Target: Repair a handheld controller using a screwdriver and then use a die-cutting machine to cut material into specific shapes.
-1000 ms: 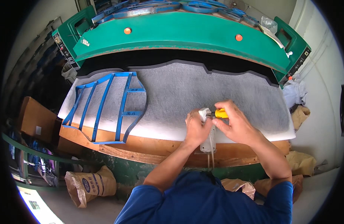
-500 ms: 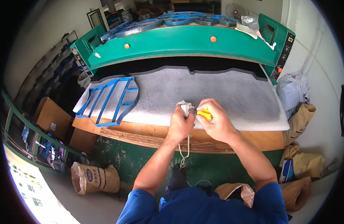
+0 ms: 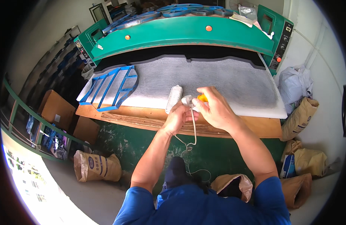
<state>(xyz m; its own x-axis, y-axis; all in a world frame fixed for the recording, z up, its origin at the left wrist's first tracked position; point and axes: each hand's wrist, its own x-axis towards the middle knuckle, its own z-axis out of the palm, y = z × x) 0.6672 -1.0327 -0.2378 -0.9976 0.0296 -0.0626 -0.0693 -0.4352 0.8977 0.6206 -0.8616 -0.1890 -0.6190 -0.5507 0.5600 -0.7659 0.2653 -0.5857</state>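
Where the two hands meet over the near edge of the grey felt sheet, the left hand is curled shut around a small white plug-like piece, whose thin white cord drops from below the fist, loops once and trails down toward the person's lap. Just to the right of that grip, and touching it, the right hand is closed with its fingertips pinched on a small yellow-handled tool; only the yellow end shows, between the thumb and the white piece, so its tip and how it meets the piece cannot be made out. The tool's short axis appears to run roughly sideways, pointing left into the white piece, while the cord's line runs straight down and away from both hands. Just up and to the left of the left fist lies a long white casing, flat on the felt and the wooden board edge, its long axis running away from the person and leaning slightly right; the left hand is plainly the nearer one, its knuckles almost against the casing's near end. Farther left of the grip, well apart, a blue frame-shaped cutter rests on the felt beneath the green press.
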